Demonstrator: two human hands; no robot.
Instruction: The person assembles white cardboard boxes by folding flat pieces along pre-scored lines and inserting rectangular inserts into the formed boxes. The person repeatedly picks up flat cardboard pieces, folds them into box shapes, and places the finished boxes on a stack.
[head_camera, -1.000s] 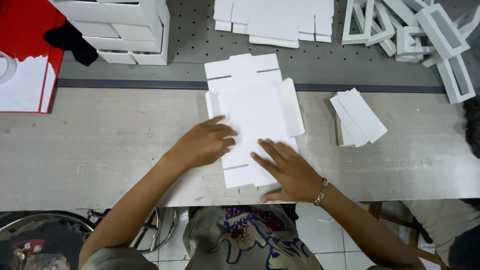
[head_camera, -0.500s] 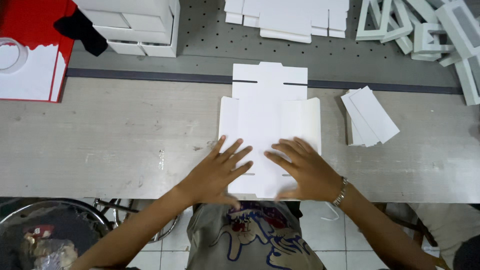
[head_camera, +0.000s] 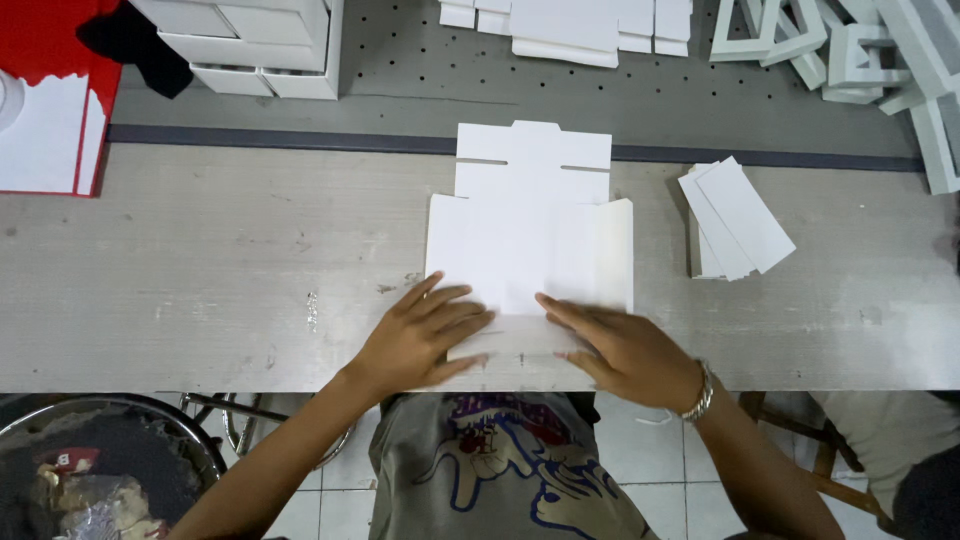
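Note:
A flat white die-cut cardboard sheet lies unfolded on the grey wooden table, its tabbed end pointing away from me. My left hand rests palm down on the sheet's near left corner, fingers spread. My right hand, with a bracelet on the wrist, presses flat on the near right part. Both hands lie on the sheet's near end by the table's front edge. Neither hand grips anything.
A small stack of white card strips lies to the right of the sheet. White boxes and more flat sheets sit at the back. White frames are piled at back right. A red-and-white item is at far left.
The sheet now lies square in front of me where it was tilted a second ago. Both hands have slid toward me to its near end and flattened out.

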